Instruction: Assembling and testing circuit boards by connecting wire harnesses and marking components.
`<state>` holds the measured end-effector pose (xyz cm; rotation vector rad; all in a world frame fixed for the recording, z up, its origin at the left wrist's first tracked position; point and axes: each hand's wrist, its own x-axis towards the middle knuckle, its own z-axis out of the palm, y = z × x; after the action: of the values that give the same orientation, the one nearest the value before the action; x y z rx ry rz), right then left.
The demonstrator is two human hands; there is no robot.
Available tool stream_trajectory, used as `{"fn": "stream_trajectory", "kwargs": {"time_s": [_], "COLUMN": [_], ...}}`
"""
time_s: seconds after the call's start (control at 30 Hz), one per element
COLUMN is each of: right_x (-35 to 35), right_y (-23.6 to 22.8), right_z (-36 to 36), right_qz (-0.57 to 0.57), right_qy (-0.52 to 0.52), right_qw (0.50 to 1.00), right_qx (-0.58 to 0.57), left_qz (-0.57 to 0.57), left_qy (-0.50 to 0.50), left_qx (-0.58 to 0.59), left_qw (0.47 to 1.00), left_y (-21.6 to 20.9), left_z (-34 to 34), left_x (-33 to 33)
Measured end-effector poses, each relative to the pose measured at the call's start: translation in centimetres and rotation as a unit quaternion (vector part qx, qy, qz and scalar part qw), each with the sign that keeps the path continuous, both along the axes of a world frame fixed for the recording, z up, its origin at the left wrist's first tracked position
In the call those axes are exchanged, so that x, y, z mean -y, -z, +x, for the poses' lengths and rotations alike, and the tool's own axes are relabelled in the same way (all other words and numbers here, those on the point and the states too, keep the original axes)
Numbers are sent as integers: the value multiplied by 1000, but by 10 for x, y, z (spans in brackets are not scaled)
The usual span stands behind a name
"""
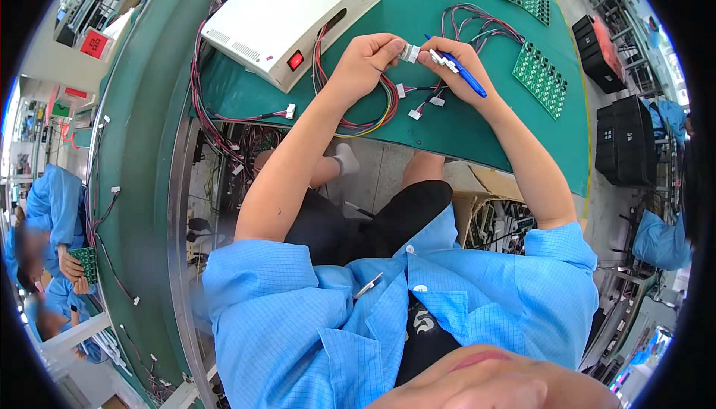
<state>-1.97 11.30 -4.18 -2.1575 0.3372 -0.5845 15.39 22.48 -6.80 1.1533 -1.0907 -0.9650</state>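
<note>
My left hand is closed in a pinch on a white plug connector, above the green table mat. My right hand meets it from the other side, its fingertips at the same connector. A blue pen lies across the right hand, gripped by its fingers, with small white plugs beside it. A looped bundle of colored wires hangs below the left hand. Loose white wire plugs rest on the mat between the hands. The fingers partly hide the connector.
A white metal box with a red switch stands at the back left. Green circuit boards lie at the right and back. An open cardboard box is under the table. Other people work at the far left beside a green bench.
</note>
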Motion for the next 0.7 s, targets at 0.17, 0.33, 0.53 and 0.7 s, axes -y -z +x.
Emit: {"fn": "stream_trajectory", "kwargs": {"time_s": [0.17, 0.33, 0.53, 0.7], "right_x": [0, 1, 1, 1], "right_y": [0, 1, 2, 8], "right_z": [1, -1, 0, 2], "right_qz": [-1, 3, -8, -19], "right_qy": [12, 1, -3, 12], "right_qw": [1000, 1000, 1000, 1000], "right_qx": [-27, -19, -10, -9], "left_qz": [-1, 6, 5, -2], "left_qy": [-2, -4, -2, -19], "left_qx": [-5, -8, 7, 35], "left_qw": [1000, 1000, 1000, 999], "left_y": [1, 0, -1, 5], "left_z": [1, 0, 0, -2], "left_x": [-1, 0, 0, 1]}}
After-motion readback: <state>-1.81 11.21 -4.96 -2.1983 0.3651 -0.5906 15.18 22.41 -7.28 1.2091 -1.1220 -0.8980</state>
